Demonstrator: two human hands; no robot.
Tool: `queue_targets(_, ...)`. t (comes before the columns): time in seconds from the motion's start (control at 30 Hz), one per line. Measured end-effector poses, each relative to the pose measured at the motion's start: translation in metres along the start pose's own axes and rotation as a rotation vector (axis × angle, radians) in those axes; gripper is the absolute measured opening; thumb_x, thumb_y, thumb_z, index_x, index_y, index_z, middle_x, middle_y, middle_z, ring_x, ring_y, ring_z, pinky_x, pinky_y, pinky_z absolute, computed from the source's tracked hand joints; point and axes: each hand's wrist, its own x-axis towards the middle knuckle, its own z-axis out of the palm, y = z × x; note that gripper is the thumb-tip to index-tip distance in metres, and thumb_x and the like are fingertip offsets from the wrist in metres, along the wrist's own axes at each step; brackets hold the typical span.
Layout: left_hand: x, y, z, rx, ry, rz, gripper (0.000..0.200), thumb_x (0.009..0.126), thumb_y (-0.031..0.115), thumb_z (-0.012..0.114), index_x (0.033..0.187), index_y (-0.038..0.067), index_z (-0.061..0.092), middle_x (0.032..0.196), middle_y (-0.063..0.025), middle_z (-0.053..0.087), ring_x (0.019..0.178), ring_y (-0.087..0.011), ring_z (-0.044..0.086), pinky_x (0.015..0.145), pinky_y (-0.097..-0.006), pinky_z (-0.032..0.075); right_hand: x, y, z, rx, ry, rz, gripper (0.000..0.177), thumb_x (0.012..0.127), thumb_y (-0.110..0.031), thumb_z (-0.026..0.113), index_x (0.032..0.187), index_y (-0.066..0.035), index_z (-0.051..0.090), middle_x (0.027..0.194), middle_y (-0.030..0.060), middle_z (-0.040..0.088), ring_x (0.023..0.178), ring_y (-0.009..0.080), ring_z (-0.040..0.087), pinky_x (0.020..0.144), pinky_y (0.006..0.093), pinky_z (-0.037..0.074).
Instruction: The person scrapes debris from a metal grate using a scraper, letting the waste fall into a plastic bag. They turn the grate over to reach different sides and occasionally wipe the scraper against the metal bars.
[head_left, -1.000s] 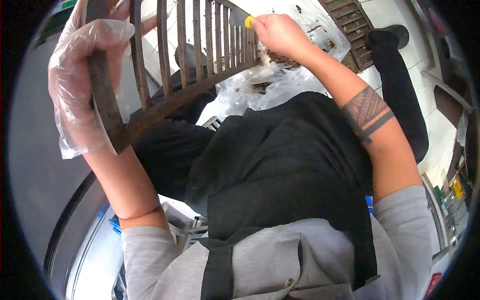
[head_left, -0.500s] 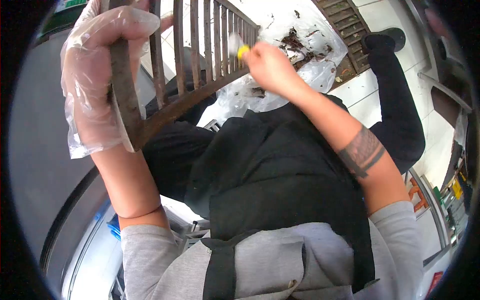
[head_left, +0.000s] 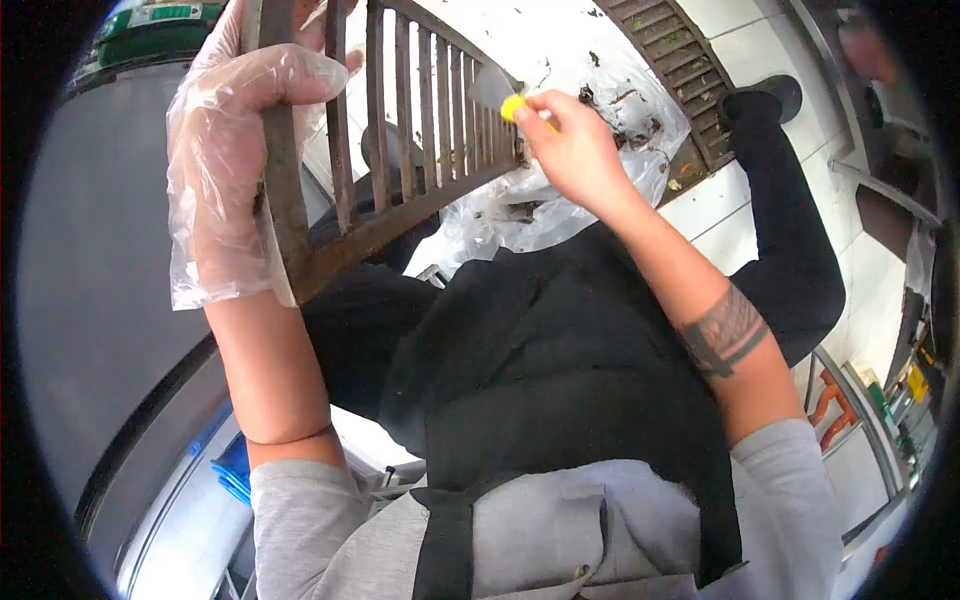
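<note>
A brown slatted metal grate [head_left: 360, 240] is held up at a slant in the upper left. My left hand [head_left: 240, 140], in a clear plastic glove, wraps round its near end bar. Bare and closed, my right hand [head_left: 572, 140] grips a scraper [head_left: 513, 106] with a yellow handle and a pale, blurred blade. The blade is by the slats near the grate's far end; whether it touches them I cannot tell. Under and beyond the grate, a clear plastic bag [head_left: 630, 110] lies spread out with dark debris on it.
Another slatted grate [head_left: 680, 60] lies on the white tiled floor [head_left: 735, 215] at the upper right, beside a black shoe [head_left: 775, 95]. A grey panel [head_left: 100, 260] stands on the left. Metal rack rails [head_left: 865, 400] are at the right.
The grate and my left hand have shifted a little to the right. My right hand with the scraper has also moved slightly right, and the blade now shows more clearly.
</note>
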Motion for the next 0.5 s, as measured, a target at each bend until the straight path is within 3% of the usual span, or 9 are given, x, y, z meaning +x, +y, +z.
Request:
queue_targets(0.03, -0.002, 0.000, 0.000, 0.017, 0.027, -0.010, 0.077, 0.071, -0.002, 0.055, 0.147, -0.011, 0.046, 0.139, -0.0254, 0.058, 0.136, -0.0366, 0.055, 0.115, -0.0530, 0.045, -0.006, -0.007, -0.007, -0.002, -0.004, 0.000, 0.039, 0.099, -0.035, 0.064, 0.102, 0.004, 0.071, 0.089, 0.0224, 0.073, 0.080, 0.0350, 0.073, 0.075, 0.0430, 0.056)
queue_targets(0.1, -0.002, 0.000, 0.003, 0.004, -0.005, -0.009, 0.077, 0.071, -0.001, 0.055, 0.147, -0.009, 0.047, 0.138, -0.0244, 0.059, 0.137, -0.0360, 0.055, 0.115, -0.0517, 0.045, -0.010, -0.024, -0.024, 0.174, -0.324, 0.238, 0.036, 0.099, -0.033, 0.064, 0.101, 0.002, 0.073, 0.082, 0.0160, 0.073, 0.072, 0.0240, 0.072, 0.070, 0.0388, 0.055)
queue_targets(0.13, -0.006, 0.003, 0.009, -0.039, 0.002, 0.004, 0.083, 0.067, -0.003, 0.054, 0.150, -0.006, 0.047, 0.140, -0.0206, 0.059, 0.134, -0.0317, 0.056, 0.108, -0.0447, 0.049, -0.006, -0.031, -0.029, 0.115, -0.423, 0.290, 0.035, 0.098, -0.032, 0.064, 0.093, 0.001, 0.075, 0.074, 0.0101, 0.070, 0.068, 0.0159, 0.069, 0.066, 0.0355, 0.054)
queue_targets(0.17, -0.008, 0.005, 0.016, -0.082, 0.010, 0.020, 0.089, 0.064, -0.005, 0.054, 0.152, -0.002, 0.046, 0.142, -0.0169, 0.059, 0.131, -0.0273, 0.058, 0.101, -0.0376, 0.053, -0.001, -0.037, -0.032, 0.118, -0.420, 0.287, 0.035, 0.098, -0.032, 0.064, 0.093, 0.001, 0.075, 0.074, 0.0101, 0.070, 0.068, 0.0159, 0.069, 0.066, 0.0355, 0.054)
queue_targets(0.23, -0.012, 0.003, 0.025, -0.016, 0.046, 0.088, 0.085, 0.065, -0.006, 0.054, 0.150, -0.002, 0.049, 0.136, -0.0134, 0.062, 0.126, -0.0237, 0.060, 0.098, -0.0354, 0.052, 0.012, -0.042, -0.031, -0.120, -0.676, 0.337, 0.040, 0.100, -0.037, 0.063, 0.086, -0.001, 0.072, 0.064, 0.0043, 0.062, 0.045, 0.0098, 0.048, 0.043, 0.0295, 0.037)
queue_targets(0.3, -0.014, 0.004, 0.027, -0.057, 0.090, 0.063, 0.086, 0.064, -0.005, 0.055, 0.149, -0.003, 0.049, 0.133, -0.0126, 0.063, 0.122, -0.0224, 0.061, 0.097, -0.0324, 0.052, 0.035, -0.030, -0.021, -0.288, -0.589, -0.005, 0.048, 0.099, -0.042, 0.063, 0.078, 0.000, 0.071, 0.064, 0.0045, 0.062, 0.048, 0.0108, 0.050, 0.044, 0.0299, 0.039)
queue_targets(0.37, -0.011, 0.006, 0.024, -0.043, 0.049, 0.060, 0.085, 0.064, -0.005, 0.055, 0.148, -0.004, 0.050, 0.131, -0.0124, 0.064, 0.119, -0.0217, 0.063, 0.096, -0.0309, 0.053, 0.059, -0.022, -0.014, -0.141, -0.323, 0.023, 0.047, 0.098, -0.042, 0.063, 0.077, 0.000, 0.071, 0.062, 0.0044, 0.061, 0.049, 0.0108, 0.052, 0.045, 0.0297, 0.041)
queue_targets(0.43, -0.009, 0.008, 0.018, -0.029, 0.008, 0.060, 0.084, 0.063, -0.005, 0.055, 0.147, -0.005, 0.050, 0.129, -0.0122, 0.064, 0.115, -0.0210, 0.064, 0.094, -0.0294, 0.053, 0.056, -0.054, -0.031, -0.153, -0.384, 0.118, 0.045, 0.097, -0.040, 0.064, 0.077, 0.000, 0.071, 0.061, 0.0044, 0.060, 0.049, 0.0108, 0.052, 0.044, 0.0302, 0.041)
queue_targets(0.5, -0.006, 0.009, 0.012, -0.064, 0.021, 0.006, 0.083, 0.062, -0.004, 0.056, 0.144, -0.007, 0.052, 0.126, -0.0120, 0.064, 0.109, -0.0197, 0.064, 0.090, -0.0263, 0.053, 0.048, -0.069, -0.042, -0.332, -0.790, 0.276, 0.046, 0.097, -0.041, 0.064, 0.078, 0.000, 0.071, 0.061, 0.0042, 0.059, 0.048, 0.0112, 0.051, 0.044, 0.0304, 0.041)
